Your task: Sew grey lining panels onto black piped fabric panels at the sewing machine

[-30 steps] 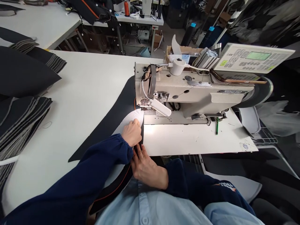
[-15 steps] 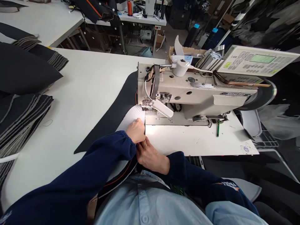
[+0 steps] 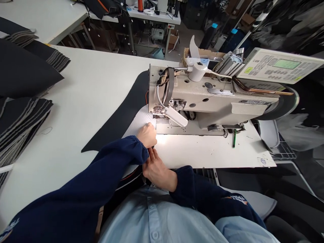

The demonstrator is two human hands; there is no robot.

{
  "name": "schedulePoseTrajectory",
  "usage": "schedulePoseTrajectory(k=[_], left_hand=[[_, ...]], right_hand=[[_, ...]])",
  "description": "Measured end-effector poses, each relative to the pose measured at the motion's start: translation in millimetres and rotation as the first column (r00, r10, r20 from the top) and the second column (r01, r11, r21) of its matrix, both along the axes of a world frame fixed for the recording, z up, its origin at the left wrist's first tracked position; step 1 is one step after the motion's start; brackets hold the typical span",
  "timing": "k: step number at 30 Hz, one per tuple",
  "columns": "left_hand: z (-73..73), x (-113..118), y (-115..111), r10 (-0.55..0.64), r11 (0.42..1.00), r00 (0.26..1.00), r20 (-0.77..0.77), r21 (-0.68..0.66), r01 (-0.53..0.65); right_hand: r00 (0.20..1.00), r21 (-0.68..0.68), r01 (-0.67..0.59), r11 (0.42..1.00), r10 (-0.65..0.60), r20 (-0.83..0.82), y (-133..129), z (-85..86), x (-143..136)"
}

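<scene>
Grey floor [image 3: 148,52], white back table [image 3: 162,17], blue bin [image 3: 158,54], cardboard box [image 3: 173,38]

Bare tabletop [image 3: 76,98] left of machine [image 3: 202,91]

I am wearing navy sleeves [image 3: 76,189] with gathered cuffs and white-and-orange lettering, plus a light blue garment [image 3: 162,216] showing a buttoned placket.

A sewing workshop, shown by the sewing machine [image 3: 215,91] and stacked cut fabric [image 3: 22,125].
</scene>
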State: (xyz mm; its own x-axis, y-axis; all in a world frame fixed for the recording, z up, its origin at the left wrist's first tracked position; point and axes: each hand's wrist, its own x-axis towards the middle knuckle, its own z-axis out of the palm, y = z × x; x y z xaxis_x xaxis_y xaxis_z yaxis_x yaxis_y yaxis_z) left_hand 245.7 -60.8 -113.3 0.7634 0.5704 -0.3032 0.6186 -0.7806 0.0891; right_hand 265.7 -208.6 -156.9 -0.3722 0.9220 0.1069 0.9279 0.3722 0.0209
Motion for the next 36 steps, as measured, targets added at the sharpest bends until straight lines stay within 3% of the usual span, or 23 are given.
schedulePoseTrajectory(k=[7, 15, 22, 27, 31, 36], left_hand=[[2.5, -16.2, -14.8, -0.042, 0.998, 0.999, 0.014, -0.053, 0.042], [-3.5, -1.7, 4.2, -0.018, 1.000, 0.999, 0.032, -0.013, 0.019], [3.0, -18.2, -2.5, -0.064, 0.997, 0.998, -0.029, -0.041, 0.063], [-2.5, -10.5, 4.3, -0.045, 0.999, 0.999, -0.020, -0.022, 0.045], [-3.6, -1.9, 12.6, -0.056, 0.998, 0.998, -0.019, 0.002, 0.056], [-1.1, -10.4, 11.2, -0.110, 0.994, 0.994, -0.023, 0.002, 0.110]], right_hand=[[0.999, -0.017, -0.026, 1.000, 0.027, 0.021, 17.1, 2.1, 15.2], [1.000, 0.045, -0.011, 0.999, 0.010, 0.020, 4.3, 6.7, -5.8], [1.000, 0.021, 0.000, 1.000, -0.001, 0.015, 22.7, -0.1, 3.4], [1.000, 0.040, -0.007, 0.999, 0.006, 0.015, 26.9, 6.2, -1.4], [1.000, 0.068, -0.001, 0.998, 0.003, -0.030, 27.7, -0.2, -3.5], [0.998, 0.078, 0.056, 0.995, -0.054, -0.024, 34.0, -10.1, 3.2]])
